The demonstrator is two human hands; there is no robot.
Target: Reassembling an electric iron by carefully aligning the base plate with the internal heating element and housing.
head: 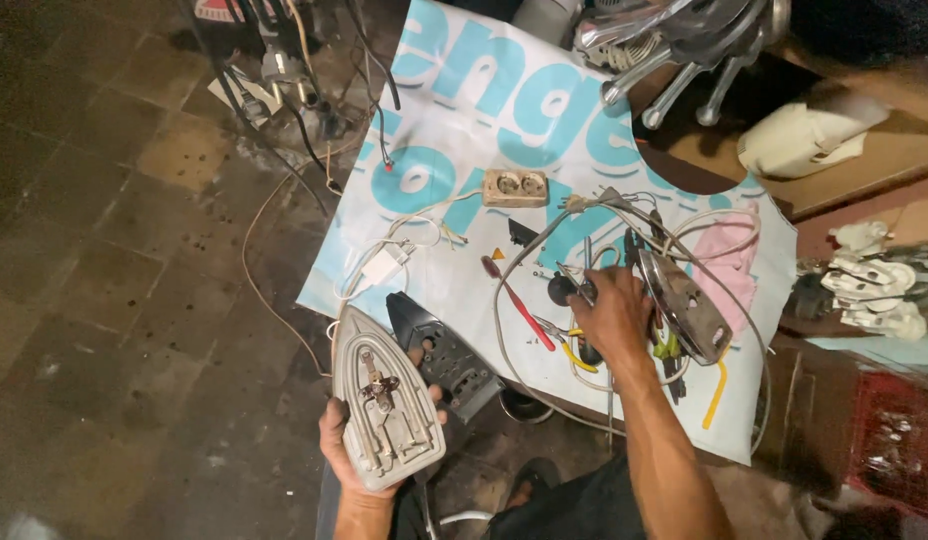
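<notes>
Iron soleplate in left hand

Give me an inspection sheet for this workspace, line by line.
Surface: white banner with blue letters spread over a low table.
Job's things: opened iron base, innards up; black iron cover beside it.
Clutter: red-handled tool, metal soleplate, yellow-handled pliers.
Hands: left hand holds the iron base; right hand reaches among the tools, grip unclear.
Cables: grey cord looping; double socket.
Surroundings: dark tiled floor, fan parts.
</notes>
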